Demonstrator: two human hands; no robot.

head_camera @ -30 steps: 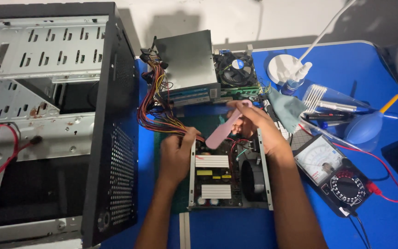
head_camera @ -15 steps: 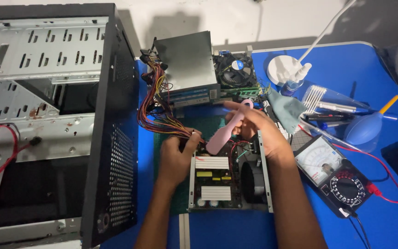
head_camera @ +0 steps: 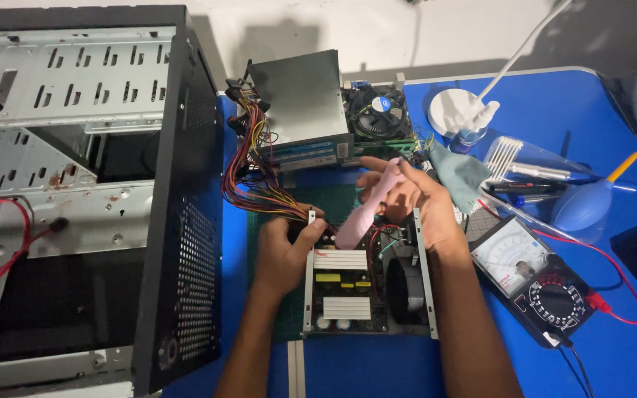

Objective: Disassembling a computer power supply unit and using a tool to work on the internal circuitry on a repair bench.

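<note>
An opened power supply unit (head_camera: pixel 366 284) lies on a green cutting mat (head_camera: pixel 270 295) on the blue table (head_camera: pixel 613 354), its lid off. Inside it show white finned heat sinks, a yellow part, round capacitors at the near edge and a black fan on the right. The left hand (head_camera: pixel 285 250) grips the far left corner of its metal frame, fingers curled over the wall. The right hand (head_camera: pixel 411 199) hovers over the far right side and holds a pale pink brush (head_camera: pixel 366 206), a flat slanting tool whose lower end dips into the unit. A bundle of coloured wires (head_camera: pixel 248 177) runs from the unit toward a grey metal cover (head_camera: pixel 300 99) farther off. A black computer case (head_camera: pixel 75 191) stands at left; an analogue multimeter (head_camera: pixel 536 276) lies at right.
</note>
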